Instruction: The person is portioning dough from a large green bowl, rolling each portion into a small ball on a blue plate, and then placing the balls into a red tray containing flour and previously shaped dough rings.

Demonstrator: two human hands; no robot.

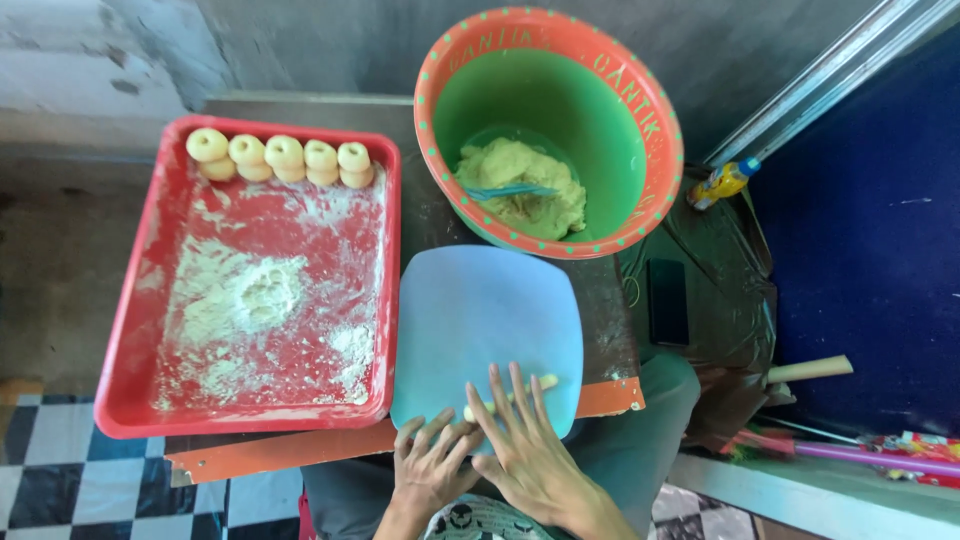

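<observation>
Checkered floor tiles flank a dark table where both hands' fingers lie flat, rolling dough.

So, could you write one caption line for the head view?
Both hands roll a dough rope on a blue board, beside a floured red tray.

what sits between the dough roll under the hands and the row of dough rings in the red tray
Nothing solid. Between the dough roll on the blue mat and the dough rings lie only the red tray rim and loose flour on its floor.
</observation>
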